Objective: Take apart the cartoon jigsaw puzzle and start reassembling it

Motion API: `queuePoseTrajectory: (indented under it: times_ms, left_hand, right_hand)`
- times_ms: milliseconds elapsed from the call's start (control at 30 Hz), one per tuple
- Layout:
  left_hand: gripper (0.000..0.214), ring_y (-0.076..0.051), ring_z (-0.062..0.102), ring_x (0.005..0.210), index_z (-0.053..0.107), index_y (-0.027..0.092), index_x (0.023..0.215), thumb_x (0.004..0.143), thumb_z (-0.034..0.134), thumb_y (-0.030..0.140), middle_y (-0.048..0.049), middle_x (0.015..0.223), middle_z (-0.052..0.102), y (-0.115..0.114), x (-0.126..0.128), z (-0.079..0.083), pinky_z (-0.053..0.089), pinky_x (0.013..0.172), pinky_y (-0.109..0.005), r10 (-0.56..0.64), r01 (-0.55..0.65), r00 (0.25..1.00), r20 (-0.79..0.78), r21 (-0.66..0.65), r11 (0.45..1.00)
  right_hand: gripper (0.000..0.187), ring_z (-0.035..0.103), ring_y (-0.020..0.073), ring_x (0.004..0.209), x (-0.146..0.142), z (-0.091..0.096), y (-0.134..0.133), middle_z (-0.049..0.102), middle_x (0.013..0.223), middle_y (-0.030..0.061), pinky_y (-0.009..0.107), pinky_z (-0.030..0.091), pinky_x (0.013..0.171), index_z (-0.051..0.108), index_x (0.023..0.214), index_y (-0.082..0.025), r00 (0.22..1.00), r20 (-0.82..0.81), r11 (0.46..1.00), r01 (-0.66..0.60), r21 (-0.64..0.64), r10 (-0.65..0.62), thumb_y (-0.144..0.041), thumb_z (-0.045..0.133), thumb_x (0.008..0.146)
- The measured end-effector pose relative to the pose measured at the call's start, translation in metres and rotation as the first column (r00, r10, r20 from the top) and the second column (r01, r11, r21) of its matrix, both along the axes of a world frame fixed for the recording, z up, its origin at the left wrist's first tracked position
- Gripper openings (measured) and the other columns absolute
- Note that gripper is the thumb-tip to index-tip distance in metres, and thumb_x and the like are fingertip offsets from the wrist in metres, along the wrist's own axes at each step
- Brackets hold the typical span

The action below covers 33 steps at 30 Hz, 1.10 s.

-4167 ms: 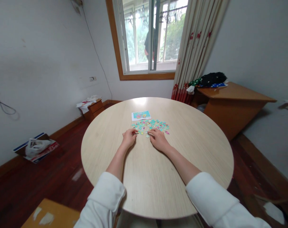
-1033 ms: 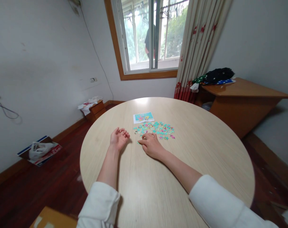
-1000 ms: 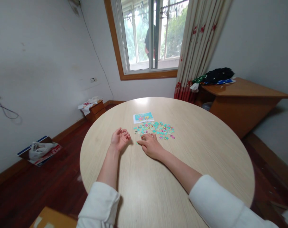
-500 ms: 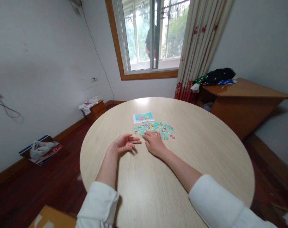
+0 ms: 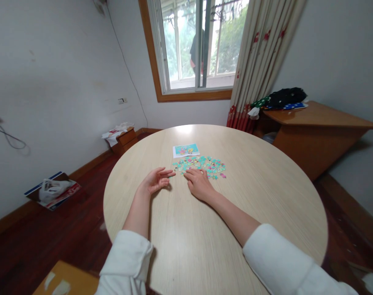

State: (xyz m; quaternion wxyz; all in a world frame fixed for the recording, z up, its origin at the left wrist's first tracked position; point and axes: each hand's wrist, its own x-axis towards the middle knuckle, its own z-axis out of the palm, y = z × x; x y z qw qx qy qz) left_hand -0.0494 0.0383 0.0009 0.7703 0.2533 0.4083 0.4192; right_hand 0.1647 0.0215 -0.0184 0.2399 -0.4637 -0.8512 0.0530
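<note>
Small jigsaw puzzle pieces, mostly teal with some pink and yellow, lie in a loose heap on the round wooden table. My left hand is left of the heap, its fingers stretched out and apart. A bit of teal, seemingly a puzzle piece, shows by its fingertips; whether they touch it I cannot tell. Palm down, my right hand rests at the heap's near edge with bent fingers over the closest pieces. What lies under those fingertips is hidden. Behind the heap is a printed picture sheet with cartoon figures on teal.
A wooden desk with dark and spotted cloth stands at the right. Left of the table are a small cabinet with papers on top and a plastic bag on the floor. A person shows beyond the window.
My left hand has drawn back slightly to the left and away from my right hand. My right hand has stayed almost in place at the heap's edge.
</note>
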Motion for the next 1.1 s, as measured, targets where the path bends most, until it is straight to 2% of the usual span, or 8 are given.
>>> queuePoseTrajectory:
  times_ms: [200, 333, 433, 567, 700, 833, 933, 1100]
  left_hand:
    - [0.012, -0.004, 0.048, 0.039, 0.066, 0.009, 0.086, 0.077, 0.06, 0.014, -0.0111, 0.083, 0.069, 0.002, 0.012, 0.001, 0.038, 0.035, -0.015, 0.279, -0.263, 0.954, -0.105, 0.149, 0.953]
    - [0.007, -0.001, 0.037, 0.035, 0.059, 0.012, 0.068, 0.066, 0.066, 0.013, 0.0007, 0.06, 0.06, 0.012, 0.005, -0.006, 0.025, 0.033, -0.014, 0.74, -0.651, 0.658, -0.141, 0.388, 0.652]
    - [0.008, -0.005, 0.042, 0.039, 0.059, 0.013, 0.065, 0.067, 0.064, 0.019, 0.0002, 0.058, 0.06, 0.016, -0.002, -0.013, 0.032, 0.038, -0.019, 0.856, -0.66, 0.436, -0.279, 0.547, 0.515]
    - [0.009, -0.017, 0.062, 0.066, 0.067, 0.014, 0.071, 0.068, 0.063, 0.021, -0.0064, 0.068, 0.068, 0.016, -0.006, -0.019, 0.048, 0.061, -0.027, 0.776, -0.364, 0.182, -0.603, 0.692, 0.623]
    - [0.025, -0.024, 0.065, 0.09, 0.071, 0.015, 0.093, 0.07, 0.065, 0.024, -0.0116, 0.093, 0.072, 0.011, -0.005, -0.02, 0.047, 0.081, -0.033, 0.527, -0.072, -0.014, -0.849, 0.527, 0.847]
    - [0.023, -0.027, 0.063, 0.099, 0.071, 0.018, 0.092, 0.074, 0.064, 0.03, -0.0115, 0.103, 0.07, 0.007, -0.004, -0.017, 0.044, 0.084, -0.036, 0.404, 0.012, -0.122, -0.906, 0.406, 0.914]
    - [0.009, -0.026, 0.062, 0.097, 0.07, 0.021, 0.076, 0.07, 0.067, 0.025, -0.0091, 0.093, 0.071, 0.008, -0.004, -0.017, 0.043, 0.085, -0.035, 0.443, -0.026, -0.08, -0.893, 0.446, 0.895]
    - [0.019, -0.029, 0.061, 0.092, 0.059, 0.021, 0.045, 0.05, 0.073, 0.01, -0.0041, 0.057, 0.058, 0.01, -0.002, -0.021, 0.039, 0.086, -0.037, 0.642, -0.24, 0.191, -0.743, 0.599, 0.764]
  right_hand:
    - [0.033, 0.048, 0.0225, 0.119, 0.0, 0.0, 0.0, 0.063, 0.121, 0.009, 0.043, 0.024, 0.1, 0.065, 0.104, -0.02, 1.0, 0.015, 1.0, -0.002, -0.007, 0.002, -0.007, 0.045, 0.081]
    - [0.035, 0.046, 0.0226, 0.123, 0.0, 0.001, 0.0, 0.062, 0.125, 0.0079, 0.044, 0.022, 0.102, 0.064, 0.109, -0.02, 1.0, 0.022, 0.999, -0.006, -0.038, 0.006, -0.008, 0.044, 0.083]
    - [0.036, 0.045, 0.0225, 0.124, 0.0, 0.002, -0.001, 0.061, 0.127, 0.0078, 0.044, 0.021, 0.103, 0.064, 0.111, -0.019, 1.0, 0.028, 0.998, -0.006, -0.057, 0.008, -0.008, 0.043, 0.083]
    - [0.036, 0.045, 0.0221, 0.124, 0.0, 0.001, -0.001, 0.06, 0.128, 0.0087, 0.043, 0.021, 0.103, 0.064, 0.112, -0.019, 1.0, 0.03, 0.998, -0.004, -0.066, 0.006, -0.009, 0.044, 0.083]
    - [0.036, 0.046, 0.0221, 0.124, -0.001, 0.001, -0.001, 0.061, 0.127, 0.0086, 0.043, 0.021, 0.103, 0.064, 0.111, -0.019, 0.999, 0.03, 0.998, -0.009, -0.055, 0.011, -0.009, 0.044, 0.083]
    - [0.037, 0.045, 0.0227, 0.124, -0.002, 0.002, -0.002, 0.06, 0.128, 0.0086, 0.044, 0.022, 0.102, 0.063, 0.113, -0.019, 0.999, 0.038, 0.998, -0.009, -0.06, 0.011, -0.01, 0.043, 0.084]
    - [0.037, 0.044, 0.0228, 0.126, -0.002, 0.003, -0.002, 0.059, 0.129, 0.0085, 0.044, 0.021, 0.103, 0.063, 0.113, -0.019, 0.999, 0.042, 0.998, -0.016, -0.059, 0.018, -0.01, 0.043, 0.084]
    - [0.036, 0.045, 0.0227, 0.125, -0.003, 0.003, -0.003, 0.059, 0.129, 0.0091, 0.044, 0.022, 0.102, 0.062, 0.113, -0.018, 0.998, 0.033, 0.998, -0.045, -0.038, 0.046, -0.009, 0.044, 0.084]
